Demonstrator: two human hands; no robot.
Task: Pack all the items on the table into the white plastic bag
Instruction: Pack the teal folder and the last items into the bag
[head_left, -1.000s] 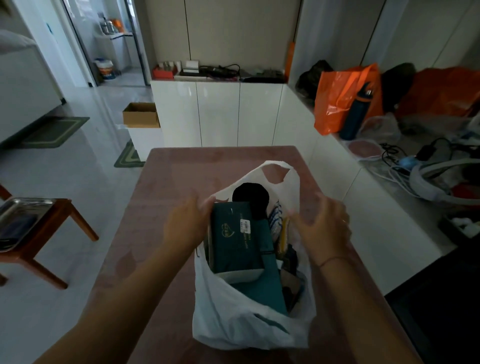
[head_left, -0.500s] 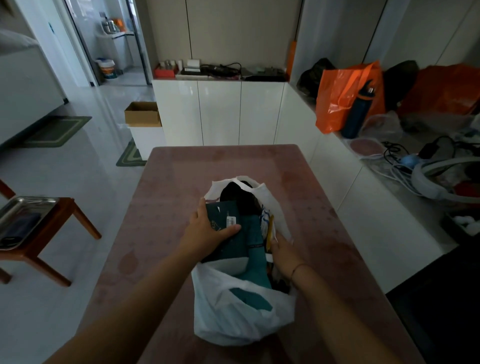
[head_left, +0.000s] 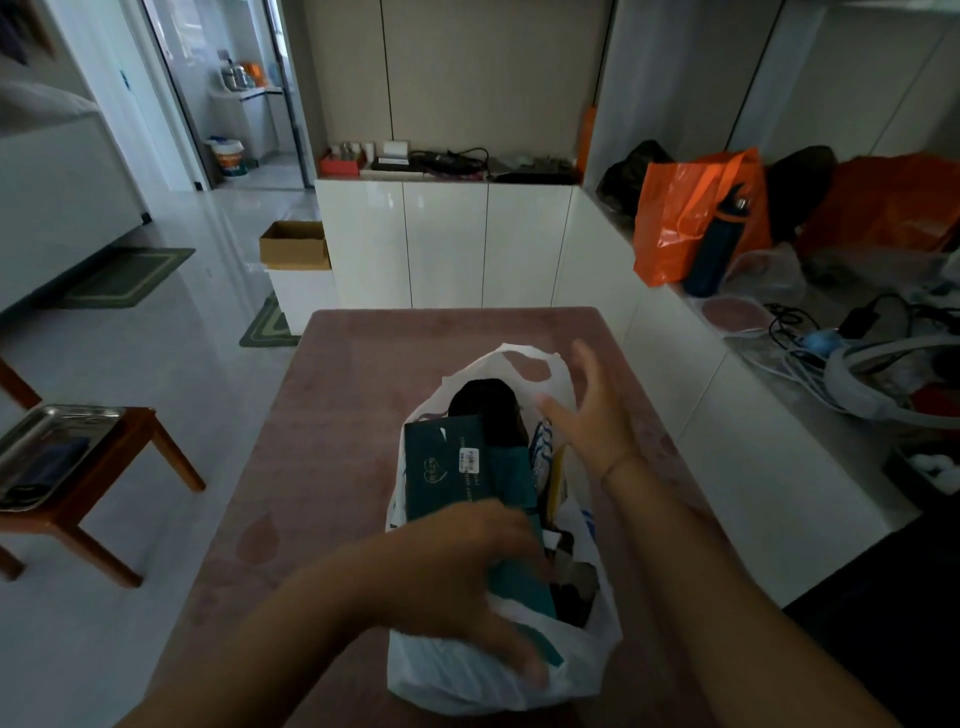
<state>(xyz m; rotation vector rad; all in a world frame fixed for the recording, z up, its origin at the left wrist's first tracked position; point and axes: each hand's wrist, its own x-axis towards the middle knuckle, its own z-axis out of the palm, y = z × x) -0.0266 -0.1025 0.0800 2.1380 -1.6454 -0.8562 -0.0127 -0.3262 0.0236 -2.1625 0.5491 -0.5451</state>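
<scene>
The white plastic bag (head_left: 457, 675) lies on the pinkish table (head_left: 353, 395) with its mouth facing away from me. Inside it I see a dark green box (head_left: 447, 467) with a small white label, a black item (head_left: 485, 410) at the far end and several smaller things along the right side. My left hand (head_left: 457, 577) rests on the near part of the bag, over the green box, fingers spread and blurred. My right hand (head_left: 592, 415) hovers open above the bag's right rim, fingers straight, holding nothing.
White cabinets (head_left: 441, 239) stand beyond the table. The counter to the right holds an orange bag (head_left: 675, 218), a dark blue bottle (head_left: 711, 249) and cables. A wooden stool with a metal tray (head_left: 47, 447) stands on the left. A cardboard box (head_left: 293, 244) sits farther back.
My left hand slid from the far part of the green box down to the near part of the bag. My right hand came out of the bag's right side and rose, open.
</scene>
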